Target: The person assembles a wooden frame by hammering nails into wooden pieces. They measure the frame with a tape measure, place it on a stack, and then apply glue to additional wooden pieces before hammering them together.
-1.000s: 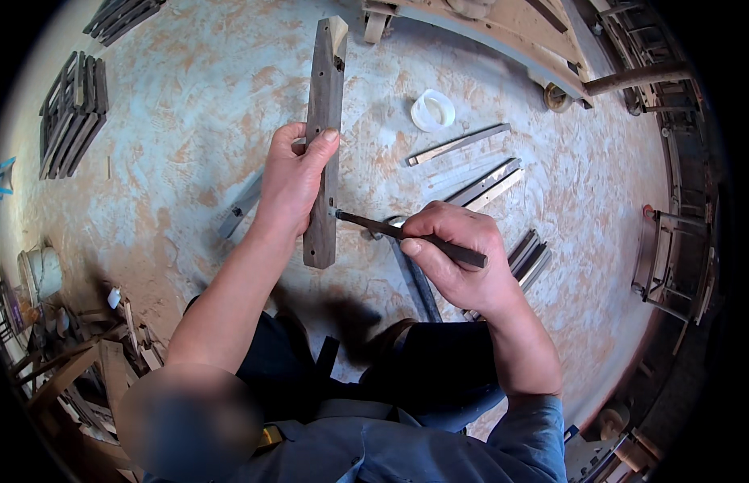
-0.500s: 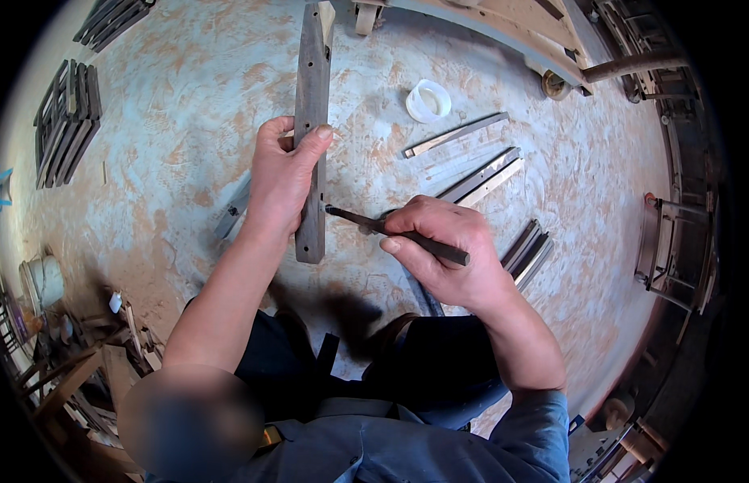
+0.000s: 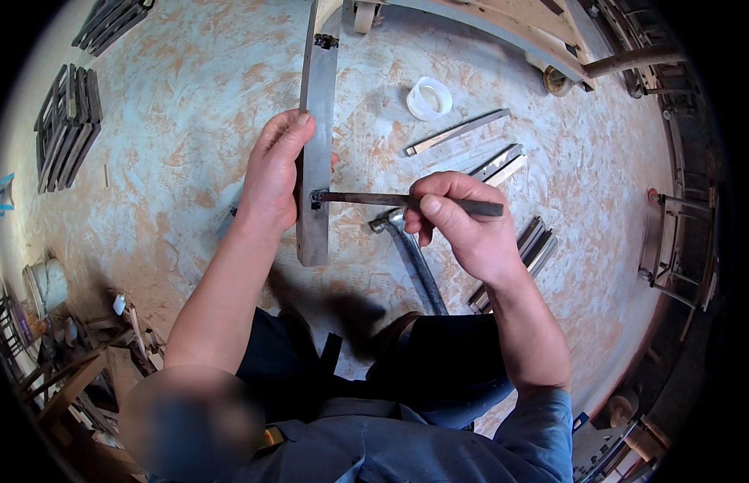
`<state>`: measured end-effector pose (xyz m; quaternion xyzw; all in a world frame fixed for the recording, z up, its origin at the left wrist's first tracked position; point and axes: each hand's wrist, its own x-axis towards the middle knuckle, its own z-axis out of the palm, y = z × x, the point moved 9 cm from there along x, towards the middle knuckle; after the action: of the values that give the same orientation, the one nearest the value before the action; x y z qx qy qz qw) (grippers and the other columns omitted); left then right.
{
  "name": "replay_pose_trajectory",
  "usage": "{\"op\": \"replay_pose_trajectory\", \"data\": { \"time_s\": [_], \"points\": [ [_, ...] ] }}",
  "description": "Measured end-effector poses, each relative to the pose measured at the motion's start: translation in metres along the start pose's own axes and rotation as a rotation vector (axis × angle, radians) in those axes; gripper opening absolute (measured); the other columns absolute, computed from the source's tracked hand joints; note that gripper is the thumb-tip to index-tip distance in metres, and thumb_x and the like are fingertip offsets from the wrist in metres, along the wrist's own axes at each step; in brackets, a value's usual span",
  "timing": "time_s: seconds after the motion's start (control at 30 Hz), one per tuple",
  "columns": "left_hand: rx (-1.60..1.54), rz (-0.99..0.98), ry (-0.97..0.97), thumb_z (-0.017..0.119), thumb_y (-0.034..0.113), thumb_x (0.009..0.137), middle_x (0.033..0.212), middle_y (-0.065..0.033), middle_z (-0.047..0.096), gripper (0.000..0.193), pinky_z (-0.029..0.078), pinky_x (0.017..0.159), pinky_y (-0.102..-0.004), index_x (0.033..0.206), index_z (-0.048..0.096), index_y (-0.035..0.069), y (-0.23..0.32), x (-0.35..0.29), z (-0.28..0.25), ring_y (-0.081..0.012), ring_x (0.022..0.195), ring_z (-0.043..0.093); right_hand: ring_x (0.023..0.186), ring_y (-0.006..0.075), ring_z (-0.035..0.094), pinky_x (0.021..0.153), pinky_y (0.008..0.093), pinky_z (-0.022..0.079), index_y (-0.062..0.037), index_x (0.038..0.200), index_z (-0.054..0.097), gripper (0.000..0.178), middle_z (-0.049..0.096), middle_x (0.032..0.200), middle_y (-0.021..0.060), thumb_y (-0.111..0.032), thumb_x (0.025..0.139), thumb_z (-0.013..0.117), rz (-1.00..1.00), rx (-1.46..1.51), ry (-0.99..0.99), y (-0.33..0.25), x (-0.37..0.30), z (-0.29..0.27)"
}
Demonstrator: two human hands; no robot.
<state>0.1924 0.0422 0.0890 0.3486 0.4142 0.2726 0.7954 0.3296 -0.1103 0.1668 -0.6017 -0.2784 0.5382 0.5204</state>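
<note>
Stacked frames [image 3: 69, 133]: dark pieces are sitting together on the floor [image 3: 197, 88], well apart from the hands, presumably staying out of the way.
Left hand [image 3: 270, 177]: its grip is wrapping the wooden bar, thumb lying along the left edge and fingertips showing past the right, seemingly bracing it against sideways pressure.
Wooden bar [image 3: 317, 137]: it is pointing away from the body above the floor, its slotted face showing to the camera, probably giving the tool easy access.
Lower slot [image 3: 316, 200]: its dark edge is meeting the stick's tip; how deep the tip is reaching, I cannot tell.
Dark stick [image 3: 370, 198]: it is lying crosswise to the bar, likely keeping its tip square to the slot.
Hammer [image 3: 423, 274]: it is resting on the floor below the stick, apparently staying within reach.
White tub [image 3: 415, 105]: it is standing beyond the loose strips [image 3: 459, 133].
Right hand [image 3: 471, 229]: its grip is pinching the stick near the rear end, seemingly favouring fine control.
</note>
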Motion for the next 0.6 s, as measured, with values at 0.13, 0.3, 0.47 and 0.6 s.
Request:
{"op": "replay_pose_trajectory", "data": {
  "time_s": [0.13, 0.3, 0.47, 0.6],
  "points": [
    [0.009, 0.006, 0.011, 0.061, 0.032, 0.096, 0.094, -0.0104, 0.065, 0.029, 0.053, 0.069, -0.0326, 0.111, 0.052, 0.009, 0.003, -0.002, 0.001, -0.0196, 0.077, 0.065, 0.078, 0.0091, 0.062, 0.069, 0.0238, 0.050, 0.0037, 0.104, 0.066, 0.020, 0.067, 0.084, 0.0038, -0.013, 0.093, 0.064, -0.021, -0.085, -0.013, -0.004, -0.002, -0.001],
    [-0.090, -0.005, 0.007, 0.063, 0.026, 0.095, 0.089, -0.0097, 0.064, 0.023, 0.053, 0.064, -0.0342, 0.106, 0.052, 0.009, 0.005, -0.001, 0.000, -0.0211, 0.070, 0.065, 0.078, 0.0087, 0.061, 0.070, 0.0236, 0.049, 0.0038, 0.101, 0.066, 0.017, 0.067, 0.083, 0.0033, -0.010, 0.091, 0.066, -0.116, -0.225, -0.063, -0.018, -0.005, 0.002],
    [-0.020, 0.033, 0.063, 0.064, 0.029, 0.093, 0.094, -0.0081, 0.064, 0.029, 0.052, 0.069, -0.0326, 0.112, 0.052, 0.009, 0.008, -0.003, -0.002, -0.0189, 0.078, 0.063, 0.078, 0.0097, 0.061, 0.072, 0.0250, 0.050, 0.0019, 0.096, 0.068, 0.011, 0.067, 0.083, 0.0035, -0.008, 0.090, 0.066, -0.168, -0.049, 0.026, -0.030, -0.012, -0.012],
    [0.040, 0.128, 0.139, 0.070, 0.024, 0.090, 0.096, -0.0041, 0.062, 0.033, 0.050, 0.073, -0.0302, 0.114, 0.053, 0.010, 0.012, -0.002, -0.011, -0.0142, 0.086, 0.060, 0.077, 0.0142, 0.063, 0.070, 0.0281, 0.051, 0.0019, 0.095, 0.068, 0.013, 0.067, 0.084, 0.0065, -0.008, 0.087, 0.070, -0.234, -0.285, 0.020, -0.035, -0.016, -0.002]
  ]
}}
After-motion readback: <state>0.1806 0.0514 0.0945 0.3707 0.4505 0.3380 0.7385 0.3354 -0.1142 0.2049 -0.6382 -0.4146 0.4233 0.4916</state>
